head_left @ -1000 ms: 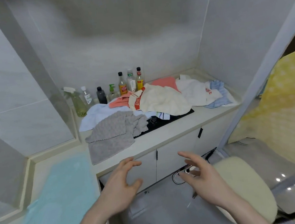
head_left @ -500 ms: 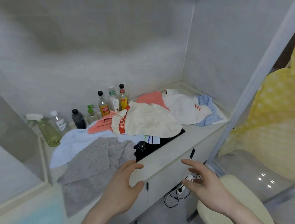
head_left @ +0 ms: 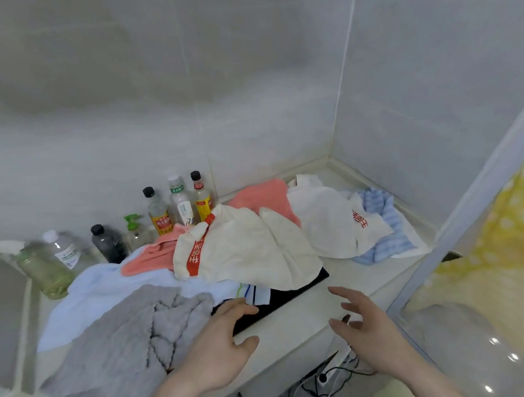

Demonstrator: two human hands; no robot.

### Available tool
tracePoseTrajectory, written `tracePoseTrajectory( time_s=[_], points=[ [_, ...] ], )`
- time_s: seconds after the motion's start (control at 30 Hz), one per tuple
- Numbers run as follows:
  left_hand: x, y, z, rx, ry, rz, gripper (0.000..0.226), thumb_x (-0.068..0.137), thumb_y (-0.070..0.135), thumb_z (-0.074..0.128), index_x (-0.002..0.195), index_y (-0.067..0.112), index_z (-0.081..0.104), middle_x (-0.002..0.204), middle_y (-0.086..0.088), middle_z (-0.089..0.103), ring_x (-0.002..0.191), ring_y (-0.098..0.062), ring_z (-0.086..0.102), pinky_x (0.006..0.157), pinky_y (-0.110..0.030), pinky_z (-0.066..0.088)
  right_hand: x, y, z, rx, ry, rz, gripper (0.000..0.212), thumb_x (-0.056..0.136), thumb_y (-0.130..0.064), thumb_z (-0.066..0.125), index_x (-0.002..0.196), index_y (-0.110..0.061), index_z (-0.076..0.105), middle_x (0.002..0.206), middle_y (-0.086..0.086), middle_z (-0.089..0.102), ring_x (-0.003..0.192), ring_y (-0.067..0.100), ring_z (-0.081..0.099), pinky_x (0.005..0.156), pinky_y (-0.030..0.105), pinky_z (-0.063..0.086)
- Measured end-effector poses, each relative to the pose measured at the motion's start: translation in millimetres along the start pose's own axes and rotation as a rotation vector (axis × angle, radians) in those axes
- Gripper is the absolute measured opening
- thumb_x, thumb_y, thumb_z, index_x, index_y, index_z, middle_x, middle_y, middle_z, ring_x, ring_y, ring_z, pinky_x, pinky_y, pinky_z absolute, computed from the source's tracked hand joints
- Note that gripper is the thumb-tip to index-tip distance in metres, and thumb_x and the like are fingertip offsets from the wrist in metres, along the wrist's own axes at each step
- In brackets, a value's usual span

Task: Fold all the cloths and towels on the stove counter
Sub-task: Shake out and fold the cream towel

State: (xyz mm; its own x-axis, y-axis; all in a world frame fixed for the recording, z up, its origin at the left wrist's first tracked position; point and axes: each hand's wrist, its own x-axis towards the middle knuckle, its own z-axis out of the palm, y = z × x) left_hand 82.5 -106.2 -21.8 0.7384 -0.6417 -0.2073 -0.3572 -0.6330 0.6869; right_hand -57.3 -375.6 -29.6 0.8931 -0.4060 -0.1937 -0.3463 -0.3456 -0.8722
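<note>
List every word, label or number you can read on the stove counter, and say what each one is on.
Cream cloth: white characters on a red band, too blurred to quote.
White cloth: red characters, too blurred to quote.
Yellow-labelled bottle: red label print, unreadable.
Green-capped bottle: green neck label, too small to read.
Red-capped bottle: label text unreadable.
Clear bottle: white label, print too small.
No numbers can be read.

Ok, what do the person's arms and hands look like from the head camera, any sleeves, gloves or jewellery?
Both are bare. The left hand and right hand wear no gloves, and no rings show on the fingers in view. No sleeve, watch or band shows on either forearm as far as the bottom edge of the picture.
</note>
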Motion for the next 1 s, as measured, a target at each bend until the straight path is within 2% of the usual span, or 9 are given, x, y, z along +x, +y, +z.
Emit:
tracePoseTrajectory(
  time_s=[0.1,0.23,0.3,0.37,0.43,0.53,0.67,0.77,1.0],
  points=[
    [45,18,12,0.008,-0.01,-0.068,0.044,0.092,0.033,0.065,0.134,0.04,0.053,0.144,0.025,0.037,0.136,0.002,0.04,0.109,-0.013,0.03,52,25,-29,-0.024,-0.031,0.03,0.048,0.093,-0.024,0.069,0.133,-0.045,0.052,0.138,-0.024,0.045,0.122,-0.002,0.05,0.101,0.03,0.051],
    [88,40,28,-0.019,0.012,-0.119,0.042,0.092,0.031,0.066,0.13,0.043,0.053,0.143,0.025,0.037,0.131,0.003,0.042,0.104,-0.012,0.03,118,63,-62,-0.143,-0.082,0.069,0.051,0.092,-0.025,0.07,0.137,-0.039,0.051,0.142,-0.015,0.042,0.122,0.009,0.052,0.089,0.02,0.048],
    [103,46,33,-0.029,0.008,-0.138,0.039,0.092,0.032,0.066,0.124,0.049,0.05,0.144,0.025,0.036,0.131,0.004,0.041,0.104,-0.012,0.031,149,84,-72,-0.258,-0.117,0.081,0.056,0.091,-0.027,0.071,0.143,-0.034,0.049,0.151,-0.008,0.038,0.128,0.014,0.05,0.099,0.025,0.045],
    [115,49,36,-0.032,0.01,-0.145,0.038,0.093,0.033,0.066,0.12,0.051,0.048,0.144,0.024,0.036,0.13,0.005,0.04,0.106,-0.014,0.032,179,102,-77,-0.405,-0.157,0.077,0.062,0.091,-0.028,0.069,0.148,-0.025,0.045,0.16,0.0,0.029,0.142,0.017,0.039,0.114,0.026,0.034],
    [125,52,39,-0.018,0.004,-0.147,0.038,0.093,0.033,0.066,0.123,0.049,0.048,0.143,0.025,0.036,0.129,0.005,0.038,0.105,-0.013,0.032,205,114,-80,-0.547,-0.196,0.078,0.064,0.093,-0.028,0.065,0.152,-0.02,0.04,0.165,0.003,0.021,0.149,0.02,0.029,0.119,0.027,0.025],
    [134,55,44,-0.007,0.0,-0.162,0.038,0.094,0.033,0.065,0.129,0.043,0.053,0.141,0.025,0.037,0.127,0.004,0.04,0.104,-0.012,0.031,233,124,-81,-0.725,-0.277,0.105,0.068,0.095,-0.03,0.059,0.156,-0.017,0.033,0.168,0.006,0.011,0.153,0.024,0.021,0.123,0.031,0.022],
    [136,57,46,-0.016,-0.001,-0.184,0.037,0.093,0.032,0.064,0.126,0.044,0.054,0.137,0.028,0.039,0.121,0.007,0.044,0.089,0.003,0.028,258,137,-80,-0.913,-0.374,0.168,0.07,0.095,-0.028,0.054,0.158,-0.016,0.026,0.17,0.006,-0.001,0.156,0.028,0.008,0.126,0.035,0.016],
    [135,58,45,-0.022,0.017,-0.195,0.038,0.093,0.031,0.064,0.128,0.044,0.053,0.134,0.029,0.038,0.121,0.008,0.043,0.088,0.006,0.026,273,144,-79,-0.989,-0.425,0.193,0.069,0.095,-0.027,0.051,0.158,-0.017,0.025,0.17,0.003,-0.005,0.156,0.031,0.003,0.126,0.041,0.016],
    [124,54,53,-0.03,0.039,-0.235,0.042,0.09,0.03,0.064,0.129,0.04,0.055,0.132,0.029,0.038,0.119,0.016,0.037,0.09,0.01,0.018,294,168,-71,-1.056,-0.397,0.245,0.07,0.094,-0.023,0.043,0.159,-0.013,0.021,0.169,0.003,0.003,0.154,0.031,0.009,0.124,0.047,0.02]
  ],
)
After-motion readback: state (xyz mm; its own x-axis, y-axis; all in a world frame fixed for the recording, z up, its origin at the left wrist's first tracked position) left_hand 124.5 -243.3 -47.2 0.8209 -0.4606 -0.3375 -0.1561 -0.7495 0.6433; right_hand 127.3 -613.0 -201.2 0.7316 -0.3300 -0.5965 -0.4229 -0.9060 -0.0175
